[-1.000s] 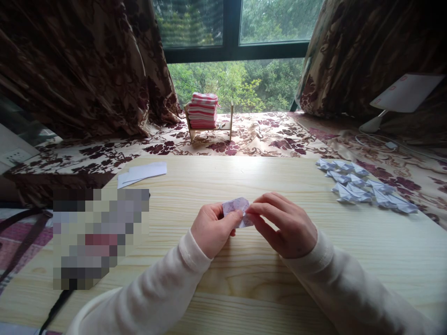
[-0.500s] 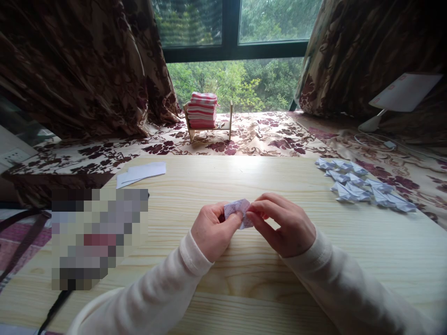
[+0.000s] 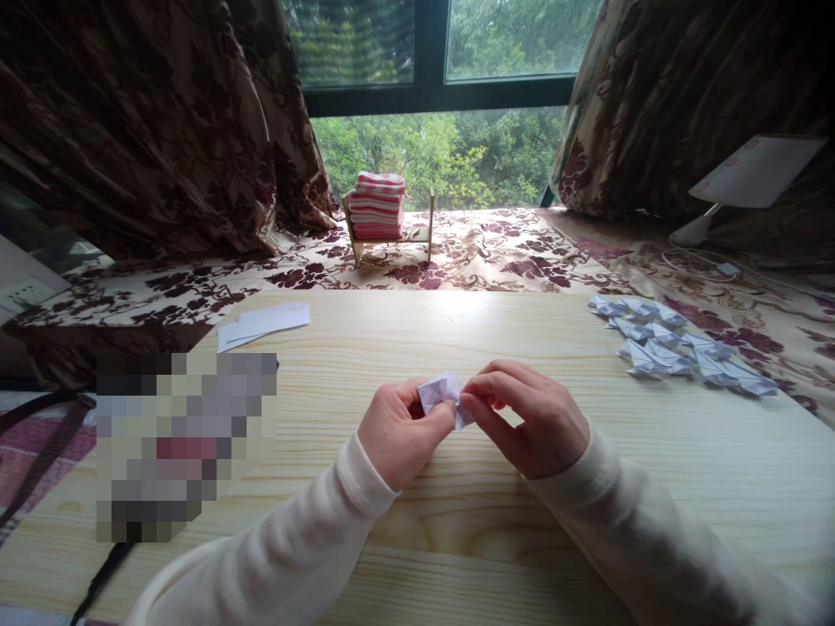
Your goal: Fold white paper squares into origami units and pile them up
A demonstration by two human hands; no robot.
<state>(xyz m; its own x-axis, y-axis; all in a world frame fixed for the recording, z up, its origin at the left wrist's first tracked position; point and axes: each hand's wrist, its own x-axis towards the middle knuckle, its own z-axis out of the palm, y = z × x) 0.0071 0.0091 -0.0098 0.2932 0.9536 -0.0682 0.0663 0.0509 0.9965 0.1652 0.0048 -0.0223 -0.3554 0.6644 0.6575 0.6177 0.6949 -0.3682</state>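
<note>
A small folded piece of paper (image 3: 438, 393), white with faint printed marks, is held above the middle of the wooden table (image 3: 365, 348). My left hand (image 3: 403, 435) is closed on it, the thumb pressing on its near face and the fingers behind. On its right edge, my right hand (image 3: 531, 420) pinches the paper between thumb and forefinger, the other fingers curled. The fingertips hide part of the right side, so the exact fold there cannot be made out.
Several folded paper pieces (image 3: 658, 337) lie in rows at the table's back right. Flat paper strips (image 3: 264, 323) rest at the back left. A pixelated object (image 3: 186, 443) is nearer on the left. Beyond stand a small rack with pink striped cloths (image 3: 378, 209) and a lamp (image 3: 757, 172).
The paper's right part has folded or turned slightly between my fingers, and its outline has changed. My left thumb has shifted slightly right along it. Both hands stay nearly in place.
</note>
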